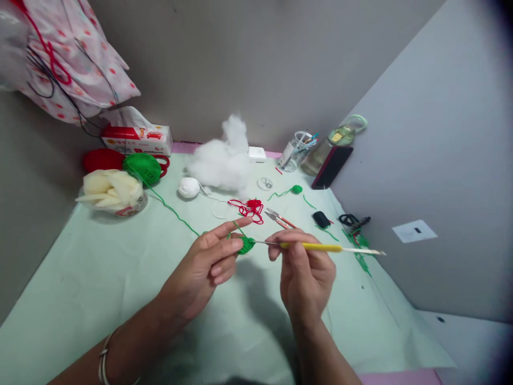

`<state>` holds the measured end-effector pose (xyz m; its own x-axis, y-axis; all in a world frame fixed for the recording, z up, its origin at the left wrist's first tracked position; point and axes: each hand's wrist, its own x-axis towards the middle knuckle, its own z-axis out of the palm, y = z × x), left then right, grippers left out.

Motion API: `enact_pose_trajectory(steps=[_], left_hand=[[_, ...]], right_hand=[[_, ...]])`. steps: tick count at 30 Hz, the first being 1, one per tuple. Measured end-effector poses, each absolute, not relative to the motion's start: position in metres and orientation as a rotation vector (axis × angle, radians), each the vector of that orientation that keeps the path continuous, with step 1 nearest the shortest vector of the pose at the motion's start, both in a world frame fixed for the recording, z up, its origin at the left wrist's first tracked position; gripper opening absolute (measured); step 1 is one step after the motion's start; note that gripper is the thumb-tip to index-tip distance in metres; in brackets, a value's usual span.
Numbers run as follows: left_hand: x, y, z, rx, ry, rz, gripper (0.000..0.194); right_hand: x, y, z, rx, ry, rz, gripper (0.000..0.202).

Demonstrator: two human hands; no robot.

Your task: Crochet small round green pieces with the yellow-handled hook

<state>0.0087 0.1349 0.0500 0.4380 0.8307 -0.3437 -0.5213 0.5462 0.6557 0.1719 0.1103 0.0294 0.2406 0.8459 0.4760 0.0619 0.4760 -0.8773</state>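
Note:
Between thumb and fingers, my left hand (pixel 206 260) pinches a small green crochet piece (pixel 247 245). A strand of green yarn (pixel 172 207) runs from the green yarn ball (pixel 142 167) to this hand and over its raised index finger. My right hand (pixel 306 272) is closed around the yellow handle of a crochet hook (pixel 320 246). The hook's thin metal shaft points left and meets the edge of the green piece; its tip is hidden there. A second, pale hooked end sticks out to the right.
Behind my hands lie red yarn (pixel 250 208), thread snips (pixel 279 218), a white yarn ball (pixel 188 187) and white stuffing (pixel 222 158). At left stands a tub (pixel 134 203) of pale pieces. A cup (pixel 294 152), bottle (pixel 316 160) and phone (pixel 332 167) stand back right, near the wall.

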Motion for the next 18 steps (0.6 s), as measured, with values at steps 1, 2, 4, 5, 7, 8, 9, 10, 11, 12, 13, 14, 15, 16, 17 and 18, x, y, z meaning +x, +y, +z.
enact_pose_trajectory(steps=[1, 2, 4, 5, 7, 8, 9, 10, 11, 12, 13, 14, 15, 16, 17, 18], left_hand=[[0.009, 0.135, 0.05, 0.532, 0.715, 0.888, 0.04], [0.009, 0.134, 0.049, 0.573, 0.727, 0.885, 0.039], [0.011, 0.131, 0.046, 0.658, 0.746, 0.889, 0.038], [0.012, 0.13, 0.044, 0.691, 0.759, 0.904, 0.039], [0.013, 0.129, 0.041, 0.722, 0.792, 0.958, 0.042], [0.014, 0.129, 0.04, 0.717, 0.802, 0.979, 0.043], [0.014, 0.129, 0.04, 0.696, 0.804, 0.983, 0.044], [0.014, 0.13, 0.04, 0.659, 0.792, 0.968, 0.043], [0.014, 0.131, 0.04, 0.61, 0.767, 0.936, 0.042], [0.014, 0.133, 0.041, 0.555, 0.734, 0.901, 0.04], [0.013, 0.135, 0.042, 0.502, 0.7, 0.871, 0.037], [0.012, 0.136, 0.043, 0.46, 0.674, 0.858, 0.034], [0.011, 0.138, 0.044, 0.434, 0.661, 0.864, 0.031], [0.011, 0.139, 0.044, 0.427, 0.66, 0.887, 0.029], [0.01, 0.139, 0.044, 0.441, 0.667, 0.915, 0.027], [0.01, 0.139, 0.044, 0.478, 0.678, 0.937, 0.026]], right_hand=[[0.172, 0.112, 0.03, -0.931, -1.186, 0.75, 0.022], [0.171, 0.114, 0.03, -0.923, -1.19, 0.8, 0.02], [0.169, 0.115, 0.029, -0.953, -1.236, 0.797, 0.019], [0.167, 0.114, 0.028, -0.976, -1.268, 0.752, 0.019], [0.165, 0.111, 0.027, -1.011, -1.363, 0.622, 0.023], [0.164, 0.109, 0.025, -1.023, -1.438, 0.536, 0.026], [0.164, 0.106, 0.024, -1.032, -1.523, 0.43, 0.03], [0.164, 0.105, 0.023, -1.037, -1.606, 0.32, 0.035], [0.164, 0.103, 0.022, -1.034, -1.666, 0.225, 0.04], [0.165, 0.103, 0.022, -1.023, -1.696, 0.17, 0.042], [0.166, 0.103, 0.023, -1.011, -1.683, 0.166, 0.043], [0.167, 0.104, 0.024, -0.994, -1.631, 0.218, 0.04], [0.168, 0.106, 0.026, -0.984, -1.543, 0.318, 0.036], [0.169, 0.107, 0.028, -0.977, -1.433, 0.442, 0.033], [0.169, 0.109, 0.029, -0.954, -1.337, 0.561, 0.029], [0.17, 0.111, 0.03, -0.938, -1.262, 0.67, 0.026]])
